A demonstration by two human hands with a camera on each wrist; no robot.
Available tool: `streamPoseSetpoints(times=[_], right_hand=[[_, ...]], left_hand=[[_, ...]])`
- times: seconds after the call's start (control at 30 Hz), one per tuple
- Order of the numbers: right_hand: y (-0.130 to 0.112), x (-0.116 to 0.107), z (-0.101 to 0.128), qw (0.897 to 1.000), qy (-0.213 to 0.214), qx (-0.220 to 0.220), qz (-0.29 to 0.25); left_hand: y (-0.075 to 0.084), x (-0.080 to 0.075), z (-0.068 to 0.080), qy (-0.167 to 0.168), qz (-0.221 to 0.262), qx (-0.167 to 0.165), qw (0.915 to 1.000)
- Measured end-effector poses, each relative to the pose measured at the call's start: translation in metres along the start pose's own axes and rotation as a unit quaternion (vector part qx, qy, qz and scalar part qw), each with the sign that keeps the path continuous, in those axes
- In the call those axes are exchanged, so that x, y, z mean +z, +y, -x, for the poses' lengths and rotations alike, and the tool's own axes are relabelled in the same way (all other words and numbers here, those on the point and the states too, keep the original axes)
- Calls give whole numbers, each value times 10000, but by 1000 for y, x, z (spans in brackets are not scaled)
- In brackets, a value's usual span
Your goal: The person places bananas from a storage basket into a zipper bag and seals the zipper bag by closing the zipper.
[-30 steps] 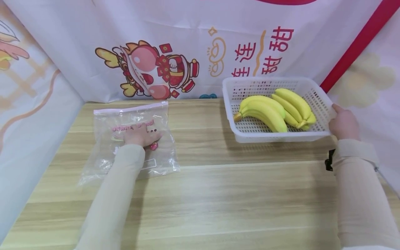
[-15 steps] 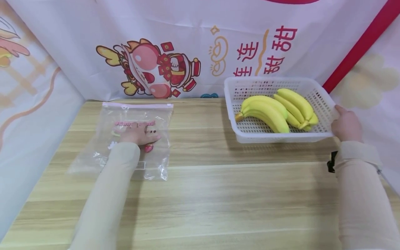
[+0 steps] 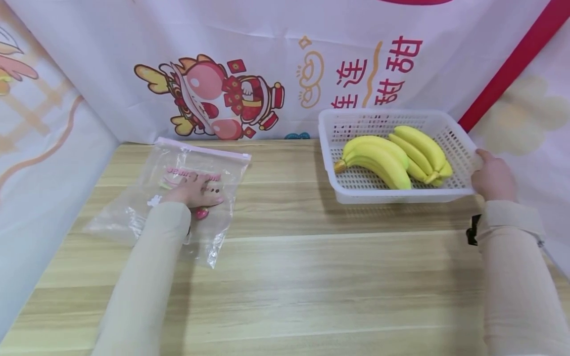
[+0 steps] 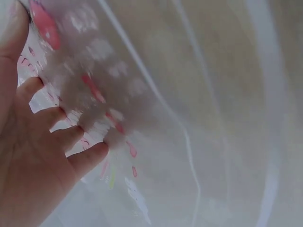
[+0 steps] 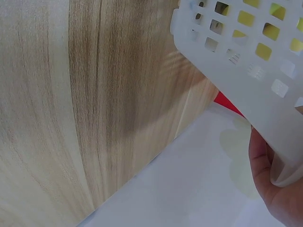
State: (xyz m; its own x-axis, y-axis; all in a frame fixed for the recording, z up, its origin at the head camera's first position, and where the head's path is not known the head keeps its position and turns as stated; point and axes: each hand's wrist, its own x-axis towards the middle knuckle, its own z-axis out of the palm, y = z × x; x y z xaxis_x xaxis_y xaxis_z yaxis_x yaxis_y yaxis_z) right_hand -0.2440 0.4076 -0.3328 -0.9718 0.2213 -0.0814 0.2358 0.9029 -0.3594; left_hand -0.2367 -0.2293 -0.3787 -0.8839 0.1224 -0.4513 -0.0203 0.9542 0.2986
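A clear plastic zip bag [image 3: 222,168] with pink print and a pale pink slider strip lies at the table's left. On its printed face rests my left hand [image 3: 193,192], fingers spread. The left wrist view has that hand [image 4: 47,156] against the bag's film [image 4: 161,161]. My right hand [image 3: 494,179] grips the right end of a white plastic basket [image 3: 401,197]. In the right wrist view the hand [image 5: 270,177] curls round the rim beside the basket's slotted wall [image 5: 236,80]. Inside lie two bunches of bananas, one at left [image 3: 378,159] and another bunch [image 3: 420,151] at right.
Under everything is a wood-grain table [image 3: 303,282]. A printed white cloth [image 3: 267,44] hangs behind it, with more cloth at both sides. A small black object [image 3: 473,230] shows beside the right wrist.
Under my left hand the bag has turned clockwise, its lower part swinging left. The left hand has shifted slightly left. The right hand and the basket look nearly unmoved.
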Motion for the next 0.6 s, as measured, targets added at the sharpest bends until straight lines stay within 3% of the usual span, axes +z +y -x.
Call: streamPoseSetpoints(times=[0.13,0.2,0.27,0.33,0.4,0.5,0.6], right_hand=[[-1,0,1,10000,-24,32,21],[-2,-1,2,10000,-26,53,14],[-2,-1,2,10000,-27,36,-16],[-2,0,2,10000,-23,42,-27],[-1,0,2,10000,-26,35,-24],[0,0,1,10000,-58,67,-41],[-1,1,1,9999,-73,84,-12]], left_hand=[[0,-3,-2,-38,-12,269,9996],[2,-6,-2,-277,167,340,9989],[3,-9,0,-632,717,132,9953],[5,-11,1,-730,1081,-61,9914],[8,-12,1,-506,1231,-431,9902],[13,-6,-1,317,739,-939,9923],[19,3,-4,771,602,-1638,9816]])
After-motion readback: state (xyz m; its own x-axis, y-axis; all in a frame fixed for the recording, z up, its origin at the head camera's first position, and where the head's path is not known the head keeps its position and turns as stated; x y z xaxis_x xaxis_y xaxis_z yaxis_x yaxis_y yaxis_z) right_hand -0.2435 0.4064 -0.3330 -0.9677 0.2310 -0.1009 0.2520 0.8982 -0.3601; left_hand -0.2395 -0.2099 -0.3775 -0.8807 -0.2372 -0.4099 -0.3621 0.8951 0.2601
